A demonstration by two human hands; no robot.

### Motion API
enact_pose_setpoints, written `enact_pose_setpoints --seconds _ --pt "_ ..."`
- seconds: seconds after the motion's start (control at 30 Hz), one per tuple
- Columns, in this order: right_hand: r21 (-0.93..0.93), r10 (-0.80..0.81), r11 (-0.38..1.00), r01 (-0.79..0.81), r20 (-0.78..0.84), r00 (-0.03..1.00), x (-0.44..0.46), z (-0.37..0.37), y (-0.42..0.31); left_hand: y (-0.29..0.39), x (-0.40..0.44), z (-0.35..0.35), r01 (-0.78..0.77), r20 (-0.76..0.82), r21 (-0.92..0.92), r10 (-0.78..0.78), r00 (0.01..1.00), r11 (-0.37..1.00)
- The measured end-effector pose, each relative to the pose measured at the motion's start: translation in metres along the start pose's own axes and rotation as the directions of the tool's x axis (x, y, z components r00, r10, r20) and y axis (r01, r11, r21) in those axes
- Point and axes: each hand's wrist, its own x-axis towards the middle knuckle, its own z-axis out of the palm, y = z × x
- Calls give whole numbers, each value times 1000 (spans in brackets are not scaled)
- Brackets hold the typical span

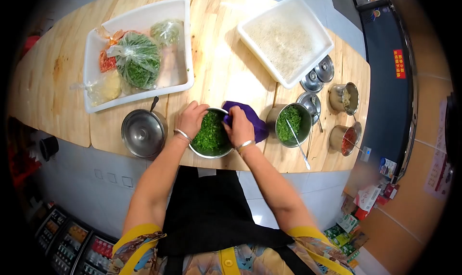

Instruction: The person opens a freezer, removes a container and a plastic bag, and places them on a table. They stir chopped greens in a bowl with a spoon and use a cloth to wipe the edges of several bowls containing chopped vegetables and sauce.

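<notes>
Directly in front of me, a round metal pot (211,156) holds finely chopped greens (209,134). My left hand (191,118) grips its left rim, fingers bent over the edge. A purple cloth (252,122) is pinched in my right hand (239,127) at the pot's right rim; the rest of the cloth spreads on the table beside it. Just to the right stands a second metal pot (272,122) of chopped greens, with a long-handled spoon (299,145) leaning out. A lidded metal pot (143,133) with a dark handle sits to the left.
On the wooden table (216,58), a white tub (189,58) holds bagged greens and other bagged food. Another white tub (269,68) has pale contents. Metal lids (325,69) and two small pots, one with pale food (346,99), one with red food (347,143), stand at right.
</notes>
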Motion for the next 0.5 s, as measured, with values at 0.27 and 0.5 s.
enact_pose_setpoints --seconds 0.27,0.5 --pt "43 176 984 -172 -157 972 -51 9 12 10 -39 18 222 -293 -81 -236 927 972" --pt "-314 -358 885 344 14 933 13 -8 18 8 4 7 -21 -12 -99 20 1000 995"
